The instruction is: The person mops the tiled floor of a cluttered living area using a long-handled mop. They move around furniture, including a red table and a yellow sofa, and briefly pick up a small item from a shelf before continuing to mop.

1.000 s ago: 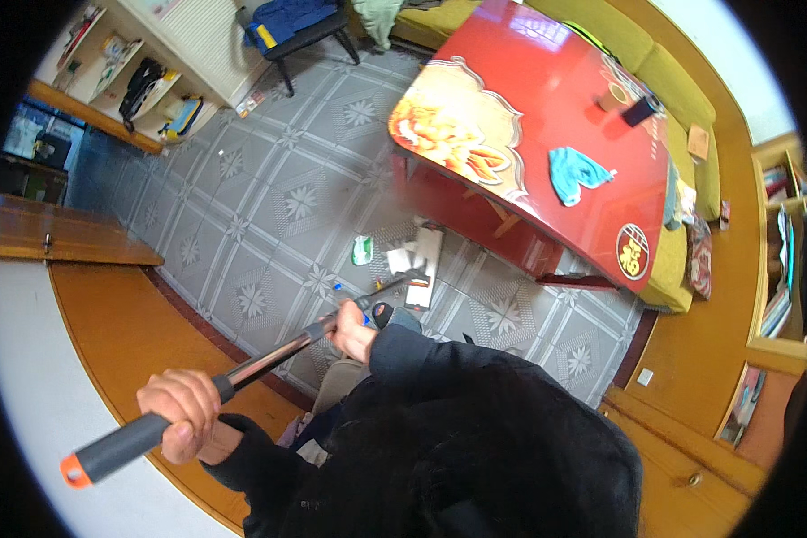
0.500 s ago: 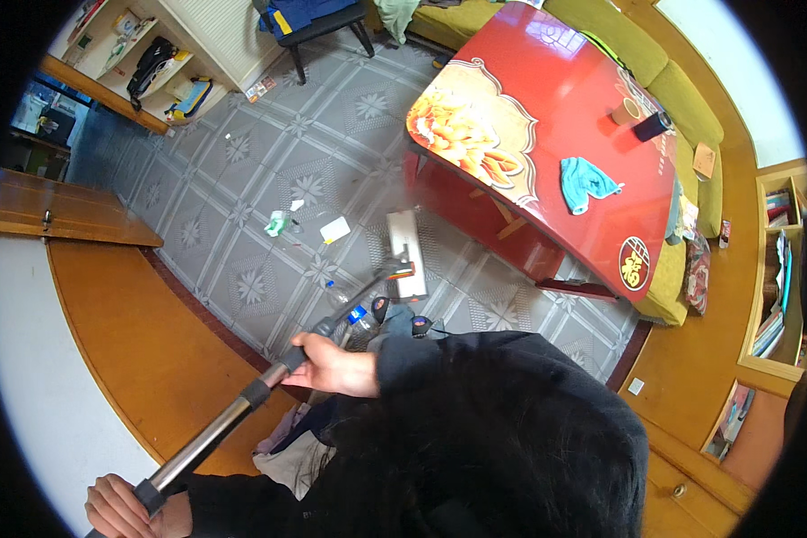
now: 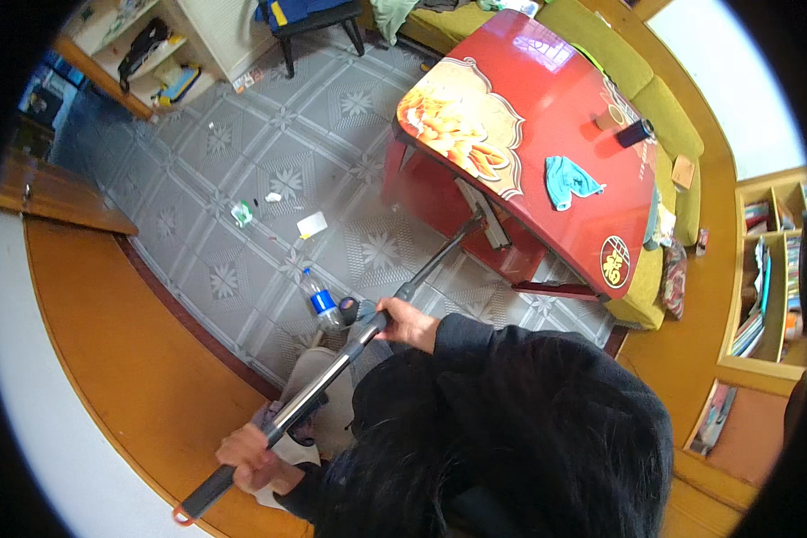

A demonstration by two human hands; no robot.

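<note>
My left hand (image 3: pixel 253 457) grips the grey upper end of a long-handled mop (image 3: pixel 325 377), and my right hand (image 3: pixel 402 321) is closed round the pole farther down. The pole runs up-right to the long, pale flat head (image 3: pixel 496 230), which is partly under the red table's near edge (image 3: pixel 520 117). An empty-looking plastic bottle with a blue label (image 3: pixel 323 300) lies on the tiled floor just beyond my hands. White scraps (image 3: pixel 311 225) and a green-and-white packet (image 3: pixel 240 212) lie farther left on the floor.
A yellow sofa (image 3: pixel 637 314) runs behind the table, which holds a blue cloth (image 3: pixel 567 184), a cup (image 3: pixel 608 117) and a dark cylinder (image 3: pixel 634 134). A black stool (image 3: pixel 318 27) and shelves (image 3: pixel 148 63) stand at upper left, bookshelves (image 3: pixel 767 287) at right, a wooden cabinet (image 3: pixel 90 314) at left.
The mop head has swept right, from the open floor to under the table edge. Both my hands have shifted right, still gripping the pole. The white scraps and packet now lie apart, left of the head.
</note>
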